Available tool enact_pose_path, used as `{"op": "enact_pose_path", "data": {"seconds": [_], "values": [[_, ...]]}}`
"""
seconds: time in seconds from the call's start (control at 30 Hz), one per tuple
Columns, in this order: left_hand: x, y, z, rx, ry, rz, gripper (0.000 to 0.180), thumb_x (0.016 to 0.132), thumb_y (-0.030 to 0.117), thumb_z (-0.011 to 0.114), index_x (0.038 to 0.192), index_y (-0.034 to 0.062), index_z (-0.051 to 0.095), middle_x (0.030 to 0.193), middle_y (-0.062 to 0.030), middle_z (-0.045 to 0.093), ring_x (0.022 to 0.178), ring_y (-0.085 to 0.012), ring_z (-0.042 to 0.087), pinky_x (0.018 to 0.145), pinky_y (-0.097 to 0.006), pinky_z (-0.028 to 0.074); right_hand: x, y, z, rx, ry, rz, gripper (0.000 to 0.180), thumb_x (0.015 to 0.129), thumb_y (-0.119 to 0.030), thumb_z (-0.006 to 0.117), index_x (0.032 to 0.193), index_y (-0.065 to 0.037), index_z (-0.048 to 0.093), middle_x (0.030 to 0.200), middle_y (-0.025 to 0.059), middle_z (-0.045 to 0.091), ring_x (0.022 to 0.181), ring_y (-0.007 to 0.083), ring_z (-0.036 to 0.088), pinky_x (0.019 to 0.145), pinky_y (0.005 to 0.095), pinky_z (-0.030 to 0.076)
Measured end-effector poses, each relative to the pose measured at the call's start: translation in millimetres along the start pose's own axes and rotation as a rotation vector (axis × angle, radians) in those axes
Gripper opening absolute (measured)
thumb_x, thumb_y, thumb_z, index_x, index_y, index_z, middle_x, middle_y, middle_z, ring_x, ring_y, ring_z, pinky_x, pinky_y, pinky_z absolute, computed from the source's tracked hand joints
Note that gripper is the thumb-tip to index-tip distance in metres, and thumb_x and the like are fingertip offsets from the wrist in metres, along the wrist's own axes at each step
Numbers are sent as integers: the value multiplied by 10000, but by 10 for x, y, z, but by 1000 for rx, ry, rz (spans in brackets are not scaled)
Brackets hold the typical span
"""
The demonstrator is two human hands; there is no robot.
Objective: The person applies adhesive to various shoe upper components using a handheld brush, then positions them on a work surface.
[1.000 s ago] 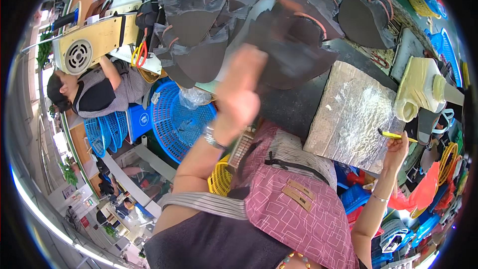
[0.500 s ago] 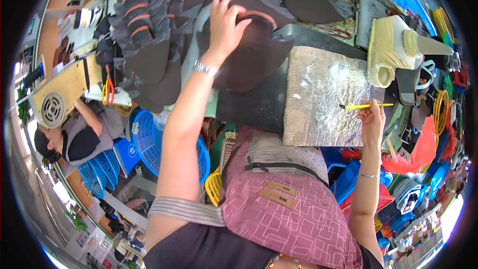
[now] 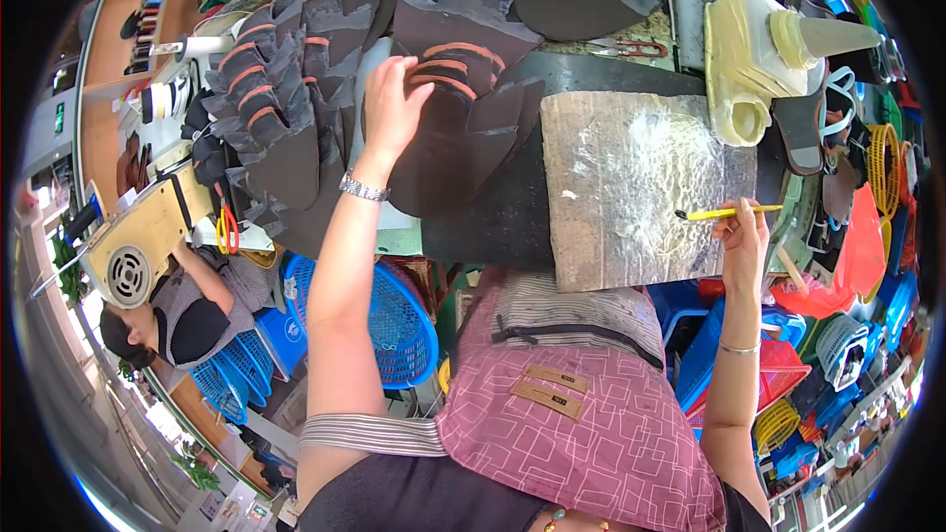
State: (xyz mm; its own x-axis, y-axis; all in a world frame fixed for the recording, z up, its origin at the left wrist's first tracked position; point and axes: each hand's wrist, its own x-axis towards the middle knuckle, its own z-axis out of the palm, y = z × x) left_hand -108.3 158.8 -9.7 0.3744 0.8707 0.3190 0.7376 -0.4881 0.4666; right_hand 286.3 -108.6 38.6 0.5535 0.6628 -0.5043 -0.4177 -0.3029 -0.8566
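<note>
My left hand (image 3: pixel 390 116) is at the left end of the orange curved edges on a stack of dark brown cut pieces (image 3: pixel 448 153). Its thumb and fingers are apart, with nothing clearly gripped between them. A thin yellow brush (image 3: pixel 724 213) with a dark tip is pinched in my right hand (image 3: pixel 741 236). The brush lies roughly level over the right part of a worn board (image 3: pixel 601 227) smeared with whitish, glue-like residue. At the board's far right corner stands a pale yellow-crusted container (image 3: pixel 754 44) with a cone-shaped spout.
More dark pieces with orange edges (image 3: pixel 286 153) overlap in rows at the left and back. Red-handled pliers (image 3: pixel 631 48) lie behind the board. At the left, another person works beside a cream machine (image 3: pixel 148 236). Blue baskets (image 3: pixel 399 330) stand below the table edge.
My left hand has moved left, nearer me, and off the dark piece it was touching, which now lies overlapped on the stack. My right hand keeps the brush over the board.
</note>
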Motion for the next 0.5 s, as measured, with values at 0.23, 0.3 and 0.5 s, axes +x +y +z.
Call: {"op": "enact_pose_path", "data": {"seconds": [0.23,0.3,0.5], "values": [[-116,226,-88,-136,-38,-127,229,746,110,724,832,29,527,915,-102,616,900,-216,580,795,-322,450,-10,37,-52,-28,32,-6,176,915,-204,553,967,-38,525,849,78,600,633,87,532,564,227,479],[-69,286,-101,-320,-88,-149,203,779,131,713,858,52,544,679,-49,606,631,-156,586,659,-274,481,39,76,-13,-35,-5,0,177,914,-207,553,961,-39,526,847,74,599,632,86,532,564,225,479],[245,-140,105,-65,-200,-83,471,721,180,740,1122,49,532,1278,-211,436,1194,-356,410,987,-404,362,10,-13,162,-64,-49,2,179,906,-218,563,947,-46,531,846,65,602,636,79,536,561,219,482]]}}
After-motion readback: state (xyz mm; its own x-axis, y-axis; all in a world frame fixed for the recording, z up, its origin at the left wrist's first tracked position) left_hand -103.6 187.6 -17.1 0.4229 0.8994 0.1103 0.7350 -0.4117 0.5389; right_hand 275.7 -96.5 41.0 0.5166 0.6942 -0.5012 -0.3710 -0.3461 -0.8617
